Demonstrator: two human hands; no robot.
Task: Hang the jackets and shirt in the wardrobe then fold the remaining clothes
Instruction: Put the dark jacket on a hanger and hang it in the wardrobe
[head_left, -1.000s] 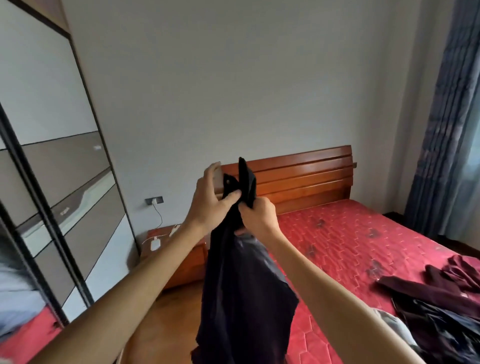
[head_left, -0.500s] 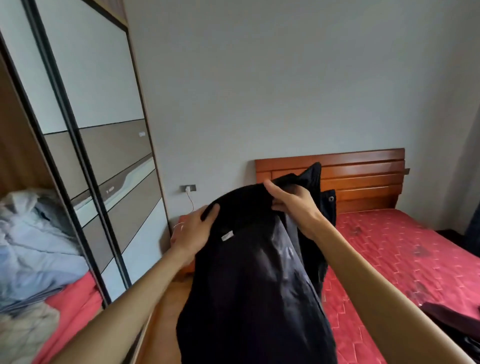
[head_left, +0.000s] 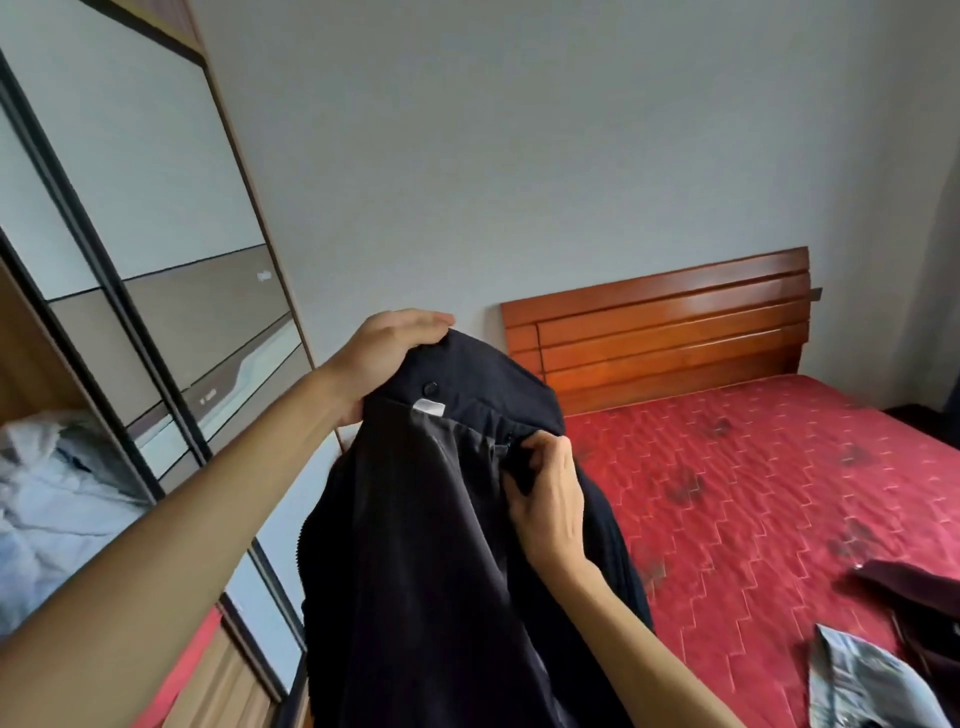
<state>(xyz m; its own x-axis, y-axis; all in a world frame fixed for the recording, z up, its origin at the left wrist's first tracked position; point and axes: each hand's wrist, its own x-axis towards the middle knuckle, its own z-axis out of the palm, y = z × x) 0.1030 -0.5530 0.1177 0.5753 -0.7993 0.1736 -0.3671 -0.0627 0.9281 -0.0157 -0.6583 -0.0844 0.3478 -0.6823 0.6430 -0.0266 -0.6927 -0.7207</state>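
A black jacket (head_left: 431, 545) hangs in front of me, its collar up and its shiny lining with a small white label facing me. My left hand (head_left: 387, 353) holds the collar at its top left, fingers over the fabric. My right hand (head_left: 545, 493) pinches the inner edge of the jacket just right of the collar. The wardrobe (head_left: 156, 312) stands at the left, its sliding door partly open. A dark maroon garment (head_left: 914, 582) and a grey one (head_left: 857, 686) lie on the red bed (head_left: 753, 493) at the lower right.
Inside the wardrobe opening lies a heap of pale blue and white clothes (head_left: 57, 493) on a red cloth (head_left: 182, 670). A wooden headboard (head_left: 660, 338) stands against the grey wall. A dark curtain edge shows at the far right.
The view has swung further left toward the wardrobe. My left hand has risen to the top of the collar, and my right hand has dropped lower onto the jacket's inner edge.
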